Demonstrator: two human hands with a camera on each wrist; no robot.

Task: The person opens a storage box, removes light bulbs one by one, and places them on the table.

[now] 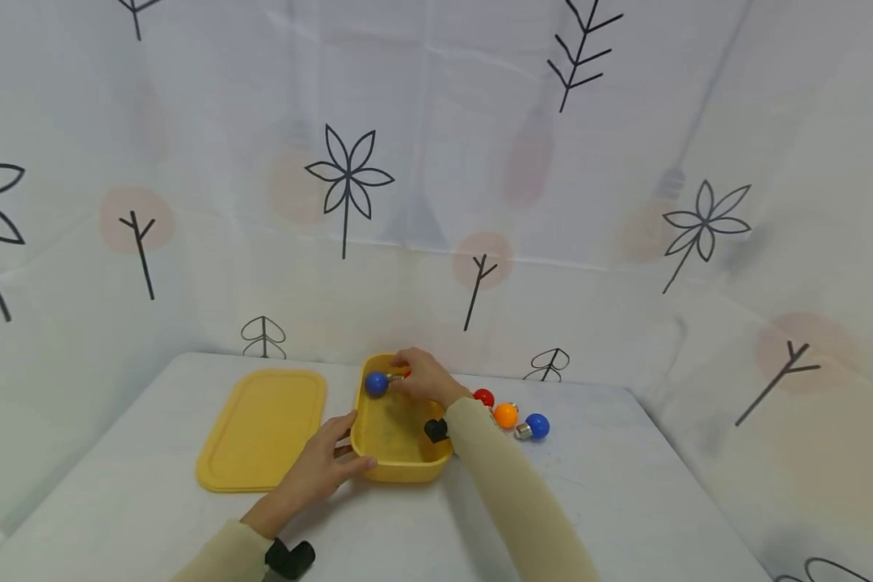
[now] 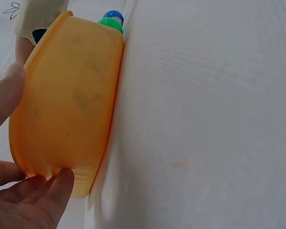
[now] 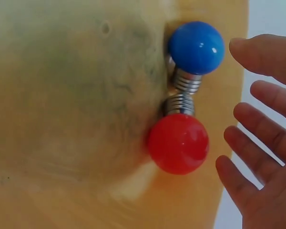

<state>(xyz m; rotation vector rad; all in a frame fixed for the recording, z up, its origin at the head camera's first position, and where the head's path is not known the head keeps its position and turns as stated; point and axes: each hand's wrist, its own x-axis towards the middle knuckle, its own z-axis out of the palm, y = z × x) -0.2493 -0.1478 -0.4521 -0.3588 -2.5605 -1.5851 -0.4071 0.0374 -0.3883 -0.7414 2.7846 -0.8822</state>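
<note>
A yellow plastic container [image 1: 407,471] stands on the table. My left hand [image 1: 318,467] grips its near left corner, thumb at the near wall and fingers along the left side. Inside, at the far end, lie a blue light bulb [image 3: 196,47] and a red light bulb [image 3: 178,143], their metal screw bases meeting. My right hand [image 1: 425,378] is over that far end. In the right wrist view its fingers are spread beside the two bulbs, with a gap between and nothing held. From the head, the right hand covers most of the red bulb.
Left of the container lies a flat yellow lid [image 1: 262,428]. To its right on the white table are a red bulb [image 1: 483,397], an orange bulb [image 1: 506,415] and a blue bulb [image 1: 537,426]. A green ball-shaped top [image 2: 111,23] shows past the container. A patterned cloth hangs behind.
</note>
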